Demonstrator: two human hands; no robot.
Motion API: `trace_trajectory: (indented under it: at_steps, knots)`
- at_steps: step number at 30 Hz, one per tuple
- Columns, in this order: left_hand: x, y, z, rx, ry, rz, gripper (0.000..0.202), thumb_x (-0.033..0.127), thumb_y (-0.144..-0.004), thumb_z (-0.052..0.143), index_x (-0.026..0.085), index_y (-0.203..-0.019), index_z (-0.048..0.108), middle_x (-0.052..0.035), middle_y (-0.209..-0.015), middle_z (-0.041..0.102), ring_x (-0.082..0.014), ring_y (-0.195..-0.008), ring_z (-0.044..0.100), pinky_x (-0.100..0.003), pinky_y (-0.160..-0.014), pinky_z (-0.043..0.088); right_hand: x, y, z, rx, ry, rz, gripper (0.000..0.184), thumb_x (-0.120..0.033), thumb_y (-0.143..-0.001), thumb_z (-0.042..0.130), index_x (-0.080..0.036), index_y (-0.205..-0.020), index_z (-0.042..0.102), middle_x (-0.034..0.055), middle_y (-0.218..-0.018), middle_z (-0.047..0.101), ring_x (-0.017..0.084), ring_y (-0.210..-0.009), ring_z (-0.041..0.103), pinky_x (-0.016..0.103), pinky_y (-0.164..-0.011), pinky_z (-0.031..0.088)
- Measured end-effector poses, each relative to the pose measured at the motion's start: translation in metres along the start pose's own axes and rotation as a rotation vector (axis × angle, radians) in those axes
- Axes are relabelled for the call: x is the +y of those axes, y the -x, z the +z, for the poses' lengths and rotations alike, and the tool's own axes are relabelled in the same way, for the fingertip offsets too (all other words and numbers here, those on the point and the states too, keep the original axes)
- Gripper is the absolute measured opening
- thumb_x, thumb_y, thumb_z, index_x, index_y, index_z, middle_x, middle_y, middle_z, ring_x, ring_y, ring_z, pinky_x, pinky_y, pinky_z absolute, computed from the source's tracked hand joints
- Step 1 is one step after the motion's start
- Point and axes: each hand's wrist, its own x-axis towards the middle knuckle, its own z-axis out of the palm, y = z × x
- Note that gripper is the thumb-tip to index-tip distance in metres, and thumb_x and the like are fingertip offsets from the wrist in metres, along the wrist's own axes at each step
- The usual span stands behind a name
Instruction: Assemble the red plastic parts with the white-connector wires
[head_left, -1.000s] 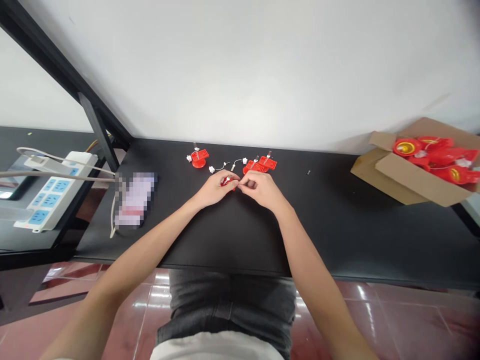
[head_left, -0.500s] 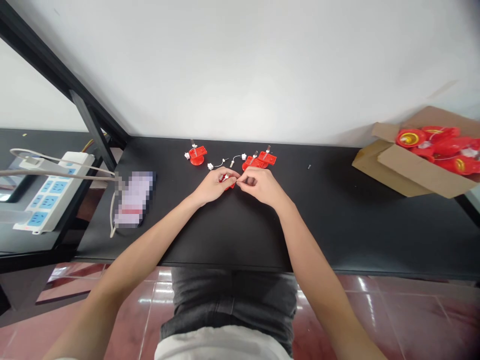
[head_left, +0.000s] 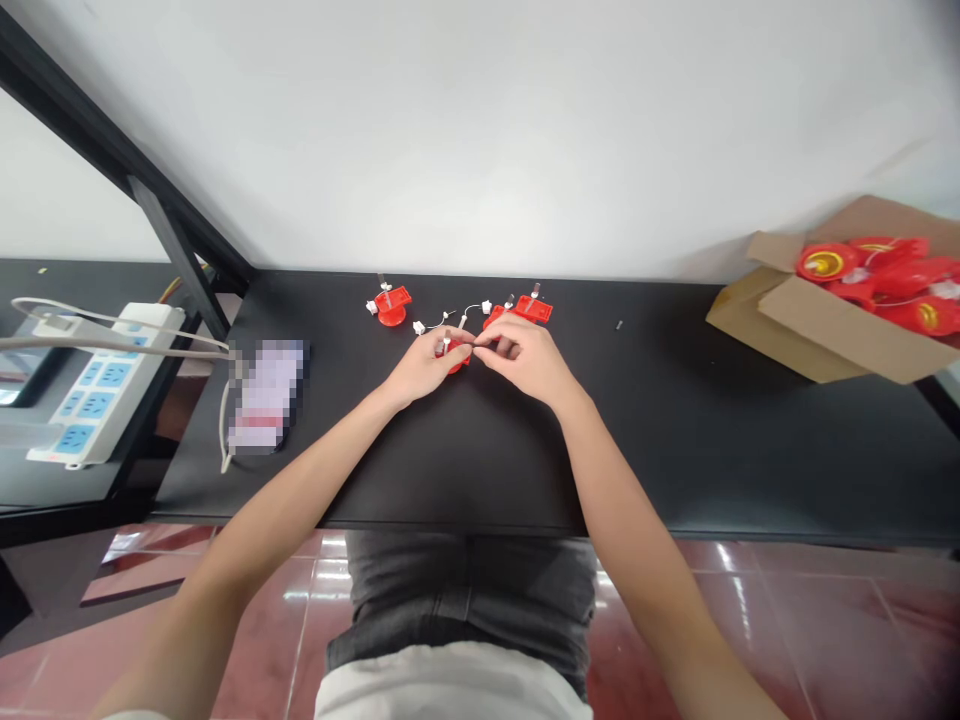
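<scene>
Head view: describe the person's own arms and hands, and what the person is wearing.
The left hand and right hand are bare, with no gloves, and no ring, watch or bracelet shows. The left forearm and right forearm have no sleeves over them. The person wears a white top and dark grey jeans.

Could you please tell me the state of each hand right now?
Left hand: closed, holding a red plastic part.
Right hand: pinching something too small to identify.

A plain white wall rises behind a black desk on a dark metal frame; the floor looks like glossy reddish tile, reflecting bright light.
</scene>
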Motion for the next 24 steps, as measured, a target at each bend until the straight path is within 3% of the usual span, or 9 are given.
trace_trajectory:
  at_steps: [5,9,12,18,24]
  knots:
    - [-0.011,-0.002,0.003,-0.029,-0.138,0.155,0.025,0.038,-0.095,0.059,0.019,-0.107,0.069,-0.0057,-0.105,0.067,-0.0183,-0.096,0.062,-0.035,-0.096,0.051,-0.008,0.001,0.001,0.022,-0.053,-0.043,0.018,-0.028,-0.090,0.070,-0.025,-0.107,0.073,0.0027,-0.097,0.064,0.011,-0.063,0.053,0.029,-0.062,0.050]
    - [-0.017,-0.002,0.005,-0.071,-0.221,0.249,0.031,0.040,-0.103,0.045,0.018,-0.100,0.067,-0.0065,-0.101,0.061,-0.0184,-0.093,0.059,-0.036,-0.096,0.051,-0.012,0.002,0.006,0.025,-0.041,-0.098,0.012,-0.032,-0.096,0.065,-0.024,-0.100,0.074,0.0036,-0.096,0.066,0.013,-0.067,0.056,0.030,-0.065,0.050]
    - [-0.015,-0.001,0.005,-0.093,-0.300,0.276,0.037,0.040,-0.105,0.037,0.018,-0.096,0.065,-0.0079,-0.103,0.058,-0.0203,-0.096,0.058,-0.039,-0.099,0.050,-0.012,0.002,0.007,0.032,-0.034,-0.090,0.016,-0.034,-0.097,0.065,-0.024,-0.105,0.074,0.0037,-0.095,0.066,0.014,-0.071,0.058,0.031,-0.066,0.050]
    - [-0.005,0.004,0.004,-0.130,-0.369,0.266,0.037,0.033,-0.105,0.035,0.018,-0.085,0.063,-0.0085,-0.103,0.057,-0.0226,-0.100,0.055,-0.044,-0.106,0.045,-0.017,0.002,0.004,0.002,-0.009,-0.034,0.015,-0.033,-0.096,0.064,-0.024,-0.090,0.074,0.0042,-0.094,0.068,0.016,-0.071,0.056,0.033,-0.069,0.048]
    - [-0.005,0.004,0.005,-0.122,-0.353,0.260,0.041,0.038,-0.106,0.034,0.018,-0.086,0.064,-0.0083,-0.102,0.056,-0.0226,-0.099,0.055,-0.044,-0.106,0.045,-0.016,0.001,0.003,0.016,-0.100,0.011,0.015,-0.033,-0.094,0.066,-0.023,-0.085,0.073,0.0049,-0.092,0.069,0.017,-0.073,0.059,0.033,-0.065,0.048]
